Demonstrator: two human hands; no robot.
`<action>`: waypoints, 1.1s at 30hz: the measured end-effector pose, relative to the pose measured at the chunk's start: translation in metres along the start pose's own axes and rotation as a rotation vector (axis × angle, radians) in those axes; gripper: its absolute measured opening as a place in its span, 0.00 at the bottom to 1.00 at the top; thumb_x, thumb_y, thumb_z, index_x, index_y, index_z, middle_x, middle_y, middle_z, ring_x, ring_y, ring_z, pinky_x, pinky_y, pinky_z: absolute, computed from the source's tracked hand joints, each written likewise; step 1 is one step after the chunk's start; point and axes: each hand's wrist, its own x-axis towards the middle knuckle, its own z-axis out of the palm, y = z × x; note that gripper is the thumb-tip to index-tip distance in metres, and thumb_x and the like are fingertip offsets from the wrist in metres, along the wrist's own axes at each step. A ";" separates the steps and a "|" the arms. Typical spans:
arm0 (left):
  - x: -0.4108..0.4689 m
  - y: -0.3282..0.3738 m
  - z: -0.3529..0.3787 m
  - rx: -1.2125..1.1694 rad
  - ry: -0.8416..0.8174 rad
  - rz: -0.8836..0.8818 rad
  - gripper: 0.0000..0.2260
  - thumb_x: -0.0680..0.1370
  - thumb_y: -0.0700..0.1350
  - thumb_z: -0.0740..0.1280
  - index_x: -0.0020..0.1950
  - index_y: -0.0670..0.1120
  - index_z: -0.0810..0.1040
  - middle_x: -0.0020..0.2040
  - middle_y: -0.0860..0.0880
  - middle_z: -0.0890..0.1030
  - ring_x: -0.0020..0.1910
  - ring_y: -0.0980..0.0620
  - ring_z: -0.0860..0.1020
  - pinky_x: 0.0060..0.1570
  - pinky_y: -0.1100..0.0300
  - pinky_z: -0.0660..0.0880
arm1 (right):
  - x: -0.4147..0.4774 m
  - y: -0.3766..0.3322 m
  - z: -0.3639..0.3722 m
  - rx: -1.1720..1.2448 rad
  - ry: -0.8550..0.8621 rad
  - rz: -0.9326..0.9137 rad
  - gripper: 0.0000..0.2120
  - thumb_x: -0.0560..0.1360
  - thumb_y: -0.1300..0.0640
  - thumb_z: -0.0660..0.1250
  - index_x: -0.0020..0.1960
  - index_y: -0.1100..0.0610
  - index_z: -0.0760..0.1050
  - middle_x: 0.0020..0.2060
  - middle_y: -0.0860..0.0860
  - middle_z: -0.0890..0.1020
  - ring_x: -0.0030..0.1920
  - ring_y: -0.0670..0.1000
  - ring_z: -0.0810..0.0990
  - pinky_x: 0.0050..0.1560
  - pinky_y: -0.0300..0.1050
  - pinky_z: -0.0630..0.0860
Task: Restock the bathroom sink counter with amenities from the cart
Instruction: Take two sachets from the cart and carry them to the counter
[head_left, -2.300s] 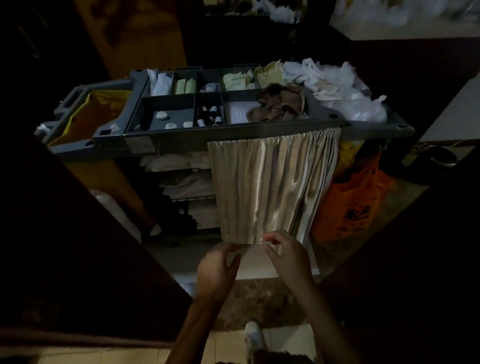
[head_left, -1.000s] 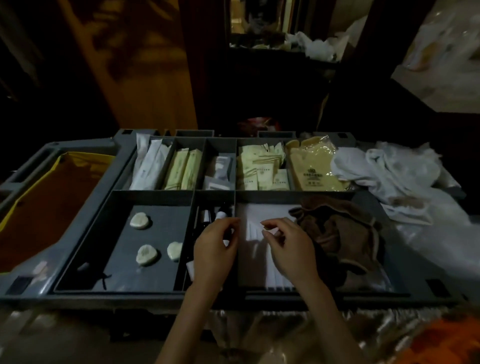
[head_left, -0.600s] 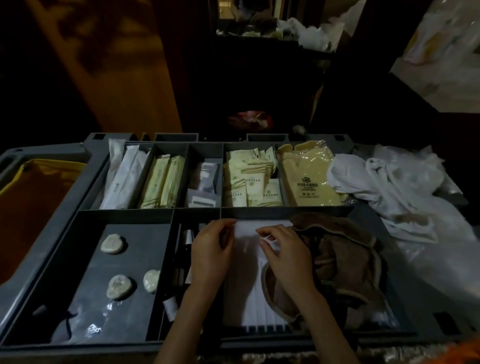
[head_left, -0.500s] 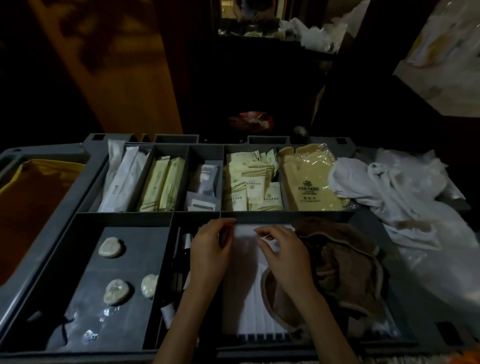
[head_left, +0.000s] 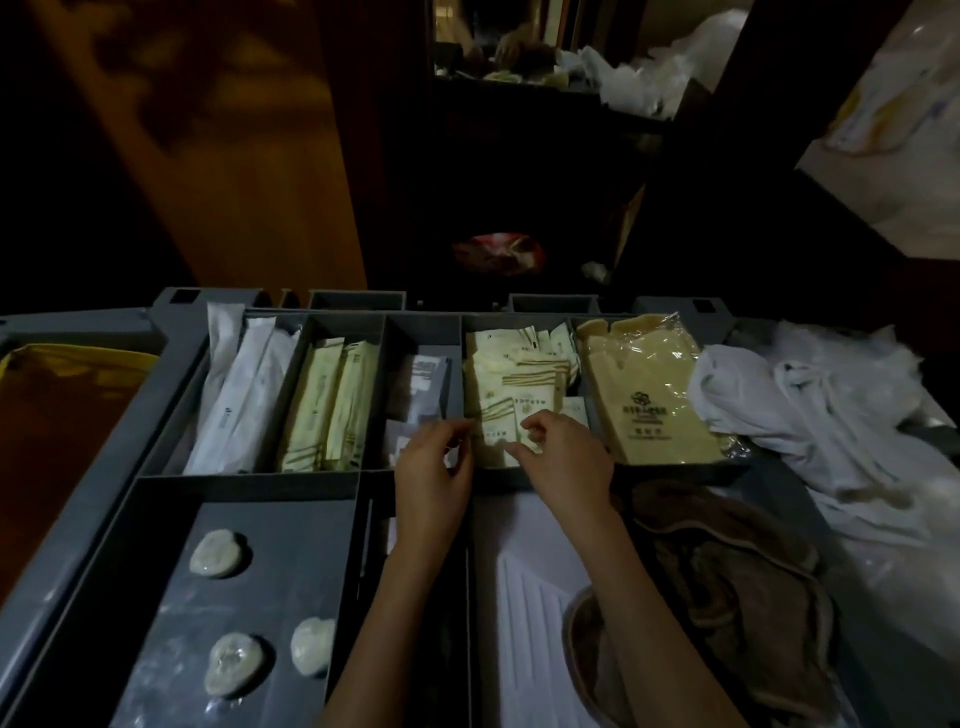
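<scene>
The left hand (head_left: 434, 467) and right hand (head_left: 563, 457) had moved from the flat white sheets (head_left: 524, 597) to the back row of the grey plastic cart tray (head_left: 171, 364), fingers curled over its compartment of cream paper sachets (head_left: 511, 374); whether either gripped one could not be told. Three round wrapped soaps (head_left: 215, 553) lay in the front-left compartment.

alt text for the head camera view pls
Seen dimly from above, a left hand and right hand reach with curled fingers into a compartment of cream sachets in a grey cart tray. Nearby compartments hold long white packets, three round soaps and a brown cloth.
</scene>
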 end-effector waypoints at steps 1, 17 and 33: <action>0.001 0.002 0.001 -0.004 0.007 -0.006 0.11 0.74 0.33 0.68 0.54 0.43 0.82 0.49 0.49 0.82 0.47 0.55 0.78 0.47 0.77 0.69 | 0.006 -0.003 0.004 -0.023 -0.045 0.043 0.18 0.73 0.44 0.70 0.59 0.51 0.76 0.54 0.48 0.81 0.55 0.51 0.79 0.54 0.48 0.76; 0.001 0.014 0.002 -0.141 -0.023 -0.033 0.17 0.75 0.37 0.68 0.63 0.46 0.77 0.56 0.51 0.79 0.55 0.55 0.76 0.54 0.68 0.71 | 0.001 -0.002 0.020 0.345 0.213 -0.032 0.15 0.80 0.58 0.63 0.66 0.56 0.74 0.61 0.53 0.76 0.60 0.53 0.75 0.51 0.39 0.67; -0.004 0.022 -0.002 -0.269 0.040 -0.067 0.23 0.78 0.43 0.67 0.73 0.46 0.67 0.65 0.51 0.73 0.62 0.58 0.72 0.60 0.51 0.75 | -0.008 0.004 -0.001 1.161 0.212 -0.102 0.19 0.77 0.68 0.65 0.66 0.56 0.71 0.59 0.52 0.79 0.57 0.45 0.80 0.48 0.36 0.78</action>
